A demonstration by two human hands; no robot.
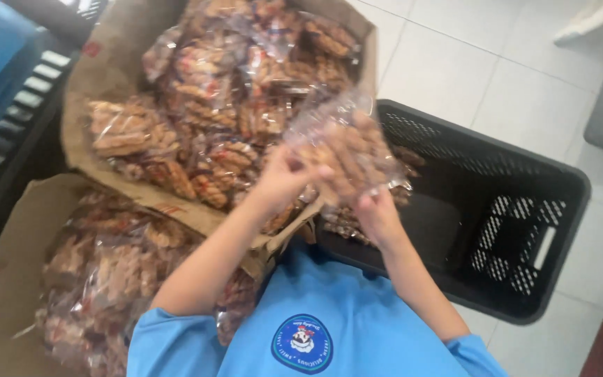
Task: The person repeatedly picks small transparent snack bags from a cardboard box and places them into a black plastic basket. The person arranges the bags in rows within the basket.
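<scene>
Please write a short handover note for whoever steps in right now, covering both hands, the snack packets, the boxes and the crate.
Left hand: gripping the near-left edge of a clear packet of twisted brown snacks.
Right hand: holding the same packet from below.
The packet is held up between the upper cardboard box and the black plastic crate, above the crate's near-left corner.
Done: a few packets seem to lie already in that corner of the crate; most of its floor is bare.
Left: the upper box and the lower cardboard box are both full of packets.
</scene>
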